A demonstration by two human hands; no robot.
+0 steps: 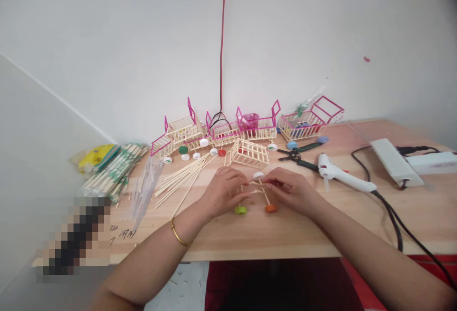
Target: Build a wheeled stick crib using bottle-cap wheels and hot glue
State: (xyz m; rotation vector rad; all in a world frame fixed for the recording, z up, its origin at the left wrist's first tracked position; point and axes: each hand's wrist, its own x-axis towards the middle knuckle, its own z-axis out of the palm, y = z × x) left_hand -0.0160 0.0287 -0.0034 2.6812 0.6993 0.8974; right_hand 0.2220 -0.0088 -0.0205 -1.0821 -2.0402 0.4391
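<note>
A small axle frame of pale, thin wooden sticks (266,196) is between the two hands, near the front of the pale wooden surface (228,242). An orange round cap (271,208) and a lime-green round cap (240,210) sit at its near ends, a white round cap (257,176) at its far side. The right hand (291,188) pinches the frame between thumb and fingers close to the white cap. The left hand (225,191) curls its fingers beside the lime-green cap's stick; whether they grip it, I cannot tell. Just beyond stands an unpainted slatted wooden basket (252,153); green-handled black pliers (294,155) and a white glue gun (344,173) lie to the right.
</note>
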